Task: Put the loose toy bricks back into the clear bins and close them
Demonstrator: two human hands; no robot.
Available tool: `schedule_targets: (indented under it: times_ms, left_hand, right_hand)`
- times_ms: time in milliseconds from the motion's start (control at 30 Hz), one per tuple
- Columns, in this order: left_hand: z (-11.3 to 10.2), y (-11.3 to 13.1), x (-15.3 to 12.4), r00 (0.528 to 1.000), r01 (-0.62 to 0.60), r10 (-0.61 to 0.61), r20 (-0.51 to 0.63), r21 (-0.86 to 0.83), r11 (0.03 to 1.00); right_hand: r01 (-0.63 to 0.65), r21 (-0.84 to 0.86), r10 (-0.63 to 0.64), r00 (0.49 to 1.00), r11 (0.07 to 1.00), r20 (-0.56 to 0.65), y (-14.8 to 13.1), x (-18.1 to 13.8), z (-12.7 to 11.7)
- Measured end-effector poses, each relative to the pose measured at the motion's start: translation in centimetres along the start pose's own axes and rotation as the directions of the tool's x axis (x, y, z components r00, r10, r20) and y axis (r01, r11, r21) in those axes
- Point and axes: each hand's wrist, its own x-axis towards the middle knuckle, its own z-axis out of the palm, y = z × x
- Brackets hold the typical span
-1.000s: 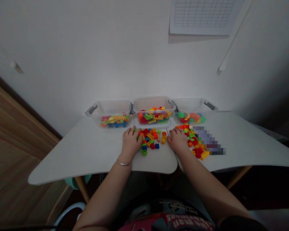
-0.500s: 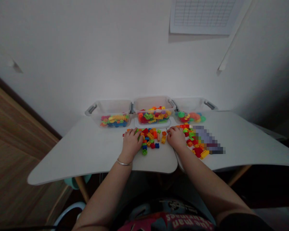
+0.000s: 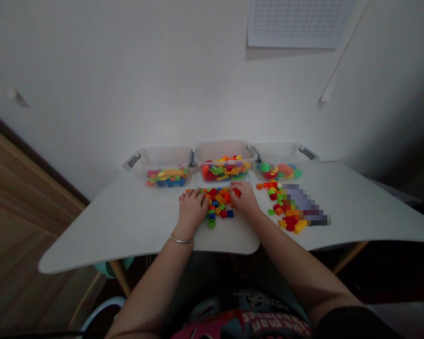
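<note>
A loose pile of colourful toy building bricks (image 3: 219, 199) lies on the white tabletop, spread between my two hands. My left hand (image 3: 192, 208) rests palm down at the pile's left edge, fingers stretched out over some bricks and holding none. At the right edge, my right hand (image 3: 245, 198) touches the bricks with bent, apart fingers; a red brick (image 3: 237, 192) shows by its fingertips. What lies under both palms is hidden. A green round piece (image 3: 211, 223) and a blue brick (image 3: 230, 213) sit at the near side of the pile.
Three clear bins stand along the wall: a left bin (image 3: 162, 157), a middle bin (image 3: 221, 149) and a right bin (image 3: 279, 151), each with toy pieces inside. A second group of bricks (image 3: 290, 222) lies to the right, beside a pixelated patch. A seam divides the white table (image 3: 127, 226).
My right hand has slid left from the table seam to the pile, covering pieces that showed at its right edge. My left hand has barely moved.
</note>
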Motion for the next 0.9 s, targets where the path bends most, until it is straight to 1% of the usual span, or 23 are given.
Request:
schedule_targets:
  times_ms: [100, 200, 300, 400, 467, 533, 600, 667, 767, 833, 900]
  left_hand:
    - [0.0, 0.0, 0.0, 1.0, -0.01, 0.01, -0.004, 0.001, 1.0]
    - [-0.1, 0.0, 0.0, 1.0, -0.014, 0.014, -0.011, -0.006, 1.0]
    - [-0.1, 0.0, 0.0, 1.0, -0.014, 0.014, -0.017, -0.015, 1.0]
    - [-0.2, 0.0, 0.0, 1.0, -0.011, 0.011, -0.012, -0.012, 1.0]
    - [-0.2, 0.0, 0.0, 1.0, -0.008, 0.008, -0.004, -0.007, 1.0]
    - [-0.2, 0.0, 0.0, 1.0, -0.002, 0.002, 0.005, -0.006, 1.0]
    - [-0.2, 0.1, 0.0, 1.0, 0.0, 0.0, 0.01, -0.008, 1.0]
    - [-0.3, 0.1, 0.0, 1.0, -0.005, 0.005, 0.009, -0.01, 1.0]
    - [-0.2, 0.1, 0.0, 1.0, -0.007, 0.007, 0.001, -0.017, 1.0]
    - [-0.2, 0.1, 0.0, 1.0, 0.004, -0.004, 0.002, -0.023, 1.0]
    - [-0.2, 0.1, 0.0, 1.0, 0.012, -0.012, 0.0, -0.028, 1.0]
  right_hand:
    - [0.075, 0.037, -0.075, 0.997, 0.997, -0.001, -0.9, 0.1, 0.9]
    - [0.162, 0.024, -0.163, 0.986, 0.986, 0.023, -1.4, -0.1, 1.4]
    - [0.195, -0.008, -0.194, 0.98, 0.981, 0.054, -1.5, -0.4, 0.9]
    - [0.184, -0.078, -0.18, 0.982, 0.98, 0.058, -1.3, -0.7, -0.5]
    - [0.106, -0.191, -0.104, 0.994, 0.976, 0.02, -0.8, -0.7, -1.8]
    - [-0.055, -0.334, 0.037, 0.997, 0.941, -0.061, -0.1, -0.7, -3.0]
    - [-0.23, -0.451, 0.183, 0.972, 0.862, -0.146, 0.9, -0.7, -4.1]
    - [-0.346, -0.527, 0.289, 0.938, 0.776, -0.191, 2.1, -0.7, -4.8]
    - [-0.442, -0.58, 0.392, 0.894, 0.684, -0.218, 3.9, -0.5, -5.2]
    - [-0.478, -0.593, 0.447, 0.869, 0.648, -0.212, 4.9, -0.3, -5.1]
    - [-0.493, -0.597, 0.486, 0.853, 0.633, -0.189, 5.5, 0.0, -4.9]
